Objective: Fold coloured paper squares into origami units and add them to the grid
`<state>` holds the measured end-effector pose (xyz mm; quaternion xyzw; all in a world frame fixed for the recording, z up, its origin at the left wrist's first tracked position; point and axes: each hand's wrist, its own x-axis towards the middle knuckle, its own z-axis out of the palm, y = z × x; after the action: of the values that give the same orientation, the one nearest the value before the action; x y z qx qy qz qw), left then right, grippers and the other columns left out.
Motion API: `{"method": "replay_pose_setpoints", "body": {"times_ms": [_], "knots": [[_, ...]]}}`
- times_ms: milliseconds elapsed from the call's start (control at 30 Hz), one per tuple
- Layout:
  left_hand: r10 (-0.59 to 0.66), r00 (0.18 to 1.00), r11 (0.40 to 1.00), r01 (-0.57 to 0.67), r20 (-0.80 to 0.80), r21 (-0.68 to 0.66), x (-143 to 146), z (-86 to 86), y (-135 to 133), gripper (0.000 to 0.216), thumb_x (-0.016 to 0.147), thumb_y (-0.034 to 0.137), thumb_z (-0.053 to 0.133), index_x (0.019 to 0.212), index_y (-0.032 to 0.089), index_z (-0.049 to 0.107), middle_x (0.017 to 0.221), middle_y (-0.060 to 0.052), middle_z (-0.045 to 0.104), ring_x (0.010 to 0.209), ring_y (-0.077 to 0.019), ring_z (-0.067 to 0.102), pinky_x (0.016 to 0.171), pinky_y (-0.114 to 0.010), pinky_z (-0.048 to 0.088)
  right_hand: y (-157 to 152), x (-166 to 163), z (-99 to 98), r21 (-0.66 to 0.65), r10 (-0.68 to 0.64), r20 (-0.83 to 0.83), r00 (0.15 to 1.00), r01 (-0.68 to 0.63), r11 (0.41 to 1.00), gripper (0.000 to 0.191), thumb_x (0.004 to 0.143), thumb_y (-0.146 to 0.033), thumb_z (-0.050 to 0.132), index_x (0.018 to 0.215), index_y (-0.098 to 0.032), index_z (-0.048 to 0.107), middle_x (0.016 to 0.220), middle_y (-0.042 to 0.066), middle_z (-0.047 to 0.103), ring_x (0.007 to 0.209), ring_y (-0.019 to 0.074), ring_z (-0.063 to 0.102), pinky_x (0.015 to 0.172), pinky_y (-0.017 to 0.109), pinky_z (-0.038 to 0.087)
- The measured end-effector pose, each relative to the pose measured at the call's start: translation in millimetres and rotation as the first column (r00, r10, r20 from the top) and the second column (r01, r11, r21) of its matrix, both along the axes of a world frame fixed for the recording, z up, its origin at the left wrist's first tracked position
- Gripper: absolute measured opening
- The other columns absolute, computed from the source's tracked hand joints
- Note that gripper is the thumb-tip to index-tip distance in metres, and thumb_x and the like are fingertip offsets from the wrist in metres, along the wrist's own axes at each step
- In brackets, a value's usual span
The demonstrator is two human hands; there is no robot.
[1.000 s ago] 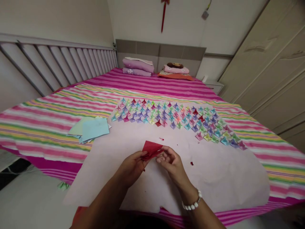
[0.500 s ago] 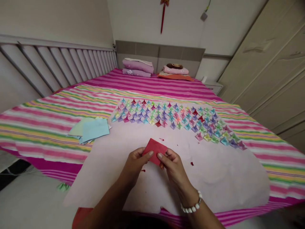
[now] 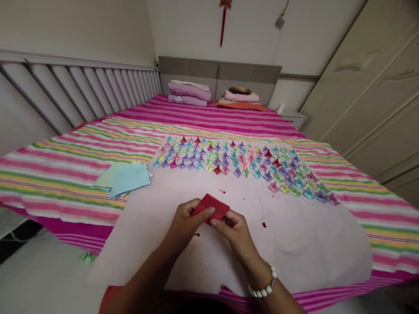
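A red piece of folded paper (image 3: 212,206) is held up over the large pale sheet (image 3: 294,244). My left hand (image 3: 189,220) grips its left side, thumb on top and fingers underneath. On its lower right edge, my right hand (image 3: 234,229) pinches the paper between thumb and curled fingers; a beaded bracelet (image 3: 263,285) circles that wrist. Beyond the hands, rows of small folded paper pieces (image 3: 218,169) in many colours cover the far part of the sheet. Small red scraps (image 3: 264,225) lie scattered around the hands.
Left of the sheet, a stack of light blue and pale green paper (image 3: 131,179) rests on the striped bedspread (image 3: 65,174). A metal rail (image 3: 98,91) runs along the left side. Folded bedding (image 3: 190,91) sits by the headboard (image 3: 199,65). Pale green paper (image 3: 87,257) lies on the floor.
The red paper has tilted and now looks flatter and narrower from here. My right thumb has shifted left and down along its lower edge.
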<state>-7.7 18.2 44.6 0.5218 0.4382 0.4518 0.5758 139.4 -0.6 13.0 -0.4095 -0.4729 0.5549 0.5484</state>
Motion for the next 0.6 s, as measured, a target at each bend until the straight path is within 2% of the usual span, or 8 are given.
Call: {"method": "replay_pose_setpoints", "body": {"times_ms": [167, 367, 433, 533, 600], "knots": [[-0.012, 1.0, 1.0, 0.012, -0.012, 0.01, -1.2, 5.7, 2.5, 0.025, 0.076, 0.039, 0.069, 0.068, 0.016, 0.069, 0.065, -0.001, 0.065, 0.064, -0.0144, 0.056, 0.062, -0.025, 0.044, 0.1, 1.7, -0.4, 0.003, 0.042, -0.006, 0.999, -0.042, 0.999, 0.02, 0.067, -0.037, 0.079, 0.075, -0.02, 0.073, 0.066, 0.0, 0.068, 0.061, 0.0145, 0.056, 0.062, 0.028, 0.048], [0.007, 0.999, 1.0, -0.007, -0.033, 0.008, -1.3, 5.2, 4.3, 0.027, 0.077, 0.041, 0.068, 0.071, 0.015, 0.071, 0.065, -0.001, 0.064, 0.064, -0.0146, 0.056, 0.061, -0.025, 0.044, 1.3, 1.5, -1.1, 0.012, 0.039, -0.026, 0.999, -0.039, 0.999, 0.018, 0.068, -0.036, 0.079, 0.071, -0.019, 0.072, 0.063, -0.001, 0.067, 0.057, 0.0135, 0.055, 0.059, 0.027, 0.046], [0.022, 1.0, 1.0, -0.022, 0.001, 0.017, -0.7, 2.7, 4.2, 0.027, 0.073, 0.038, 0.072, 0.089, 0.016, 0.073, 0.08, -0.004, 0.069, 0.076, -0.0181, 0.061, 0.068, -0.027, 0.049, 2.0, 2.5, -0.7, 0.01, 0.025, -0.027, 0.999, -0.025, 1.0, 0.02, 0.067, -0.037, 0.079, 0.074, -0.02, 0.074, 0.067, 0.001, 0.069, 0.061, 0.0155, 0.058, 0.062, 0.029, 0.048], [0.073, 0.995, 0.99, -0.08, 0.065, 0.119, -2.8, -1.9, 3.8, 0.064, 0.066, 0.029, 0.08, 0.126, 0.024, 0.059, 0.115, -0.007, 0.064, 0.098, -0.0218, 0.061, 0.083, -0.032, 0.05, 2.9, 5.0, -1.9, 0.016, -0.032, 0.013, 0.999, 0.032, 0.999, 0.023, 0.068, -0.04, 0.079, 0.078, -0.02, 0.075, 0.071, 0.002, 0.071, 0.064, 0.018, 0.06, 0.064, 0.032, 0.049], [0.087, 0.995, 0.965, -0.096, 0.051, 0.245, -6.7, -3.5, 3.4, 0.072, 0.066, 0.025, 0.08, 0.133, 0.028, 0.053, 0.129, -0.009, 0.056, 0.106, -0.0225, 0.059, 0.087, -0.033, 0.05, 3.3, 7.1, -3.7, 0.031, -0.062, 0.051, 0.997, 0.061, 0.998, 0.023, 0.07, -0.04, 0.078, 0.079, -0.02, 0.075, 0.071, 0.003, 0.071, 0.065, 0.0186, 0.061, 0.064, 0.032, 0.05]]}}
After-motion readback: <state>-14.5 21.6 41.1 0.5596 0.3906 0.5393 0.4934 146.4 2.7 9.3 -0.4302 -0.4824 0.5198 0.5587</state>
